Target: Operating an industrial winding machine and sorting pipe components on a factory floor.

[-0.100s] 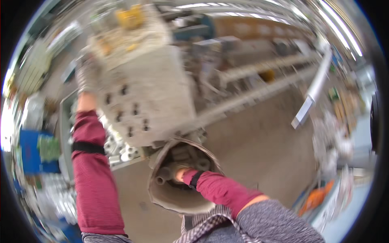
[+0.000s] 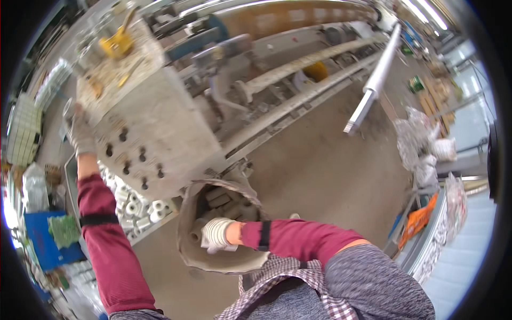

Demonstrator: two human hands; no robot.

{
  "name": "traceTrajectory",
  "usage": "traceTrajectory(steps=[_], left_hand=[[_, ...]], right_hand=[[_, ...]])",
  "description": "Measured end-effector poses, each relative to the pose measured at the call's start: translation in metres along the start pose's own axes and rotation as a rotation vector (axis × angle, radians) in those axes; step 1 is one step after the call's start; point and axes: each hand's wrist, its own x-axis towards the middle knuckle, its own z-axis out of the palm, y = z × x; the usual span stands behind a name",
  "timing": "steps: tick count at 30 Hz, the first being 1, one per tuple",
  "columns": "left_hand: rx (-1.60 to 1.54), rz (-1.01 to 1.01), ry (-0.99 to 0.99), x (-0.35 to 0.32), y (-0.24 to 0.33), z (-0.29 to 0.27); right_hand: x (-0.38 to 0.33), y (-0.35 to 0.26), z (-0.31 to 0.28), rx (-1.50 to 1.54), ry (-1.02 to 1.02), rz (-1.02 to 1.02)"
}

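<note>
My left hand (image 2: 81,133), in a pale knit glove, reaches far forward beside the left edge of a worn metal plate (image 2: 160,122). Its fingers are closed round a short grey tube (image 2: 68,108). In front of my body stands an open, round container (image 2: 188,250) with dusty grey cylinders (image 2: 217,197) inside. My right hand (image 2: 216,233), gloved in striped white, is over the near part of its mouth. The fingers there curl round a pale piece, partly hidden, that looks like another short tube (image 2: 228,247).
A bin of white hollow cylinders (image 2: 130,205) stands left of the container. Several dark keyhole-shaped openings mark the plate. Beyond it lie a yellow tool holder (image 2: 116,44) and a long machine with a brown roller (image 2: 298,18). A white bar with a metal end (image 2: 368,101) juts in from the right.
My right hand has risen from deep among the cylinders to the container's mouth, with a pale piece in it. The view has swung, shifting the scene leftward.
</note>
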Motion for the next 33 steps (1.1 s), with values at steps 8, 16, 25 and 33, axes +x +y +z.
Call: traceTrajectory(steps=[8,16,25,33], left_hand=[[0.571,0.043,-0.618,-0.263,0.102,0.066],[0.644,-0.102,-1.067,-0.415,0.209,0.260],[0.709,0.016,-1.059,-0.431,0.215,0.356],[0.721,0.751,-0.655,-0.427,0.177,0.432]], right_hand=[[-0.294,0.011,-0.053,1.726,1.239,-0.302],[-0.341,0.104,-0.080,1.740,1.538,-0.200],[-0.463,0.234,-0.111,1.630,1.802,-0.409],[-0.408,0.150,-0.070,1.830,1.080,-0.573]])
